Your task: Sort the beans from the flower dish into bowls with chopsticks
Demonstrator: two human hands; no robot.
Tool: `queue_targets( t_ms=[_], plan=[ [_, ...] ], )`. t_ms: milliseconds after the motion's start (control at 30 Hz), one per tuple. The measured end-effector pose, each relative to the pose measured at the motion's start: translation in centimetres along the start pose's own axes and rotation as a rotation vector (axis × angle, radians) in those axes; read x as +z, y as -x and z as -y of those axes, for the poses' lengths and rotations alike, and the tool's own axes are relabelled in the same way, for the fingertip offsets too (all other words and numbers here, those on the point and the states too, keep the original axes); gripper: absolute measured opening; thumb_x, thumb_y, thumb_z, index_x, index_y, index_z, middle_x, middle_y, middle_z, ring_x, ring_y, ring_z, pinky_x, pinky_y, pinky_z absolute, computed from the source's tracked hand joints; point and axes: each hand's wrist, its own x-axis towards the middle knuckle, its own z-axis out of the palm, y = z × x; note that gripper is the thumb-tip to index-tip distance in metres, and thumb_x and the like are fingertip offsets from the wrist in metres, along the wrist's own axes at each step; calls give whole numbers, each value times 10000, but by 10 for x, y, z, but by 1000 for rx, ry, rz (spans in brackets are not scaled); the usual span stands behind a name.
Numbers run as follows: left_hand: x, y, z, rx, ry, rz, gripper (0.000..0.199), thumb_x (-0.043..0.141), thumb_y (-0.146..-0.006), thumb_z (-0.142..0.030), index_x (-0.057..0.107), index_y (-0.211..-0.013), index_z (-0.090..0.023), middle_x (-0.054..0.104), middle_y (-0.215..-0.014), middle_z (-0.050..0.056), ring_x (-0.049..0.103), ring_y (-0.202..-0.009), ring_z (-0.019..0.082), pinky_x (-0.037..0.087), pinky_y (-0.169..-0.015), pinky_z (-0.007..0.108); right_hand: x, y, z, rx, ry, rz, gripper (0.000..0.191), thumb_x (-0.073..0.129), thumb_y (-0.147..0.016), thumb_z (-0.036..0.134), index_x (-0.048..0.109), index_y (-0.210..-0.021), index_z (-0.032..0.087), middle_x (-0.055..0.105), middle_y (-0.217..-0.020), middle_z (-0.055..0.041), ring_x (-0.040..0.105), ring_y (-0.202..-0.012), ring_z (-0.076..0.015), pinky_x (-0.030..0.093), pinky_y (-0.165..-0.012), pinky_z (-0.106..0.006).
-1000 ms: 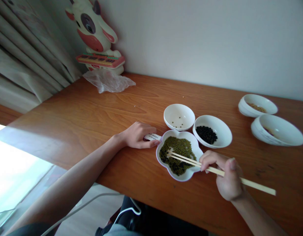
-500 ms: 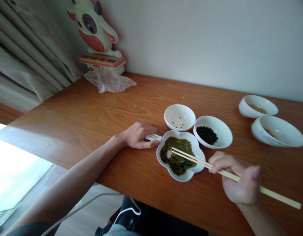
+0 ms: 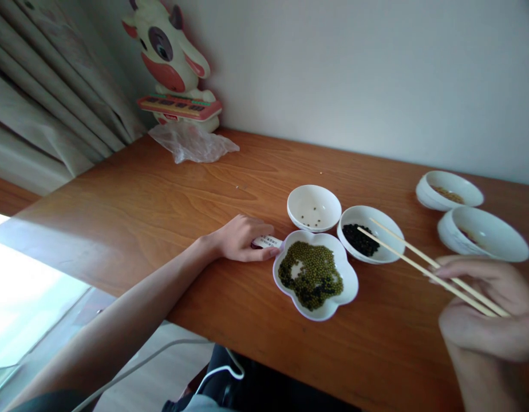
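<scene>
My left hand (image 3: 246,239) rests on the table, closed round the labelled handle (image 3: 267,241) of a white flower-shaped dish (image 3: 350,280). Green mung beans (image 3: 314,263) mixed with black beans (image 3: 310,298) lie in that dish. My right hand (image 3: 483,303) grips a pair of wooden chopsticks (image 3: 413,263). Their tips are spread apart over a white bowl (image 3: 391,229) of black beans (image 3: 354,237). Whether a bean is between the tips I cannot tell. Touching the dish's far side is another white bowl (image 3: 311,200) with several small beans at its bottom.
Two white bowls stand at the right: a back one (image 3: 425,194) with yellowish contents and a front one (image 3: 453,234) with a little inside. A cow-shaped toy keyboard (image 3: 178,106) and a clear plastic bag (image 3: 193,143) are at the back left of the wooden table (image 3: 139,200).
My right hand has moved right with the chopsticks. Their tips have left the flower-shaped dish, spread apart, and are now over the black bean bowl. My left hand stays on the handle.
</scene>
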Motion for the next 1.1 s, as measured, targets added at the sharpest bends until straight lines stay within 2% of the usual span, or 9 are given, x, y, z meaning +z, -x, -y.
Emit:
queue_targets(
  t_ms=[33, 133, 267, 433, 533, 600, 767, 933, 1100],
  plan=[
    [0, 0, 0, -1, -3, 5, 344, 555, -1008, -507, 647, -896, -195, 683, -775, 40, 624, -673, 163, 440, -624, 287, 9, -2, 3, -57, -9, -8, 821, 281, -832, 943, 690, -645, 256, 610, -687, -108, 642, -773, -304, 447, -774, -491],
    [0, 1, 0, -3, -5, 13, 342, 556, -1011, -502, 657, -916, -188, 693, -801, 48, 637, -697, 168, 445, -640, 282, 26, -3, 5, -135, -60, -3, 798, 276, -913, 858, 697, -636, 240, 602, -639, -96, 636, -688, -268, 438, -669, -439],
    [1, 2, 1, 3, -8, 8, 341, 557, -1011, -499, 657, -914, -188, 695, -803, 45, 638, -695, 165, 445, -639, 275, 26, 7, 0, -223, -132, 7, 752, 277, -978, 756, 730, -660, 248, 610, -621, -83, 625, -627, -254, 420, -593, -408],
    [0, 3, 0, -22, -20, 0, 338, 571, -1001, -511, 633, -916, -190, 686, -764, 27, 642, -659, 157, 428, -602, 256, 35, 20, -2, -313, -102, 83, 662, 329, -1007, 647, 781, -695, 277, 684, -637, -73, 635, -577, -242, 425, -546, -400],
    [-1, 4, -3, -45, 9, -9, 336, 578, -1001, -513, 624, -1074, -187, 729, -852, 40, 686, -696, 166, 444, -608, 241, 44, 23, 0, -346, -87, 78, 631, 322, -1026, 564, 767, -682, 278, 695, -630, -63, 636, -553, -224, 427, -520, -386],
    [-1, 5, -4, -61, 23, -16, 349, 576, -1004, -518, 593, -1144, -199, 744, -888, 38, 708, -720, 177, 451, -618, 241, 47, 24, -1, -360, -80, 63, 627, 304, -1035, 526, 758, -688, 269, 694, -634, -62, 633, -545, -216, 415, -497, -372],
    [1, 8, -4, -113, -8, 15, 342, 547, -1017, -534, 545, -1140, -215, 722, -841, 22, 700, -707, 190, 437, -634, 257, 46, 22, -17, -393, -15, 40, 602, 312, -1050, 475, 742, -710, 228, 702, -663, -63, 657, -593, -202, 398, -478, -330],
    [1, 8, -4, -140, 7, 17, 330, 540, -1020, -533, 515, -1143, -228, 693, -806, -5, 651, -642, 170, 399, -615, 257, 43, 19, -33, -346, 51, 28, 588, 289, -1066, 412, 734, -744, 202, 703, -701, -62, 601, -566, -169, 401, -502, -326],
    [2, 7, -4, -152, -9, 22, 325, 541, -1016, -535, 520, -1120, -227, 656, -755, -20, 618, -619, 169, 361, -603, 258, 41, 18, -42, -283, 77, -11, 581, 276, -1078, 423, 743, -808, 206, 693, -725, -58, 571, -572, -159, 423, -528, -328]
  ],
)
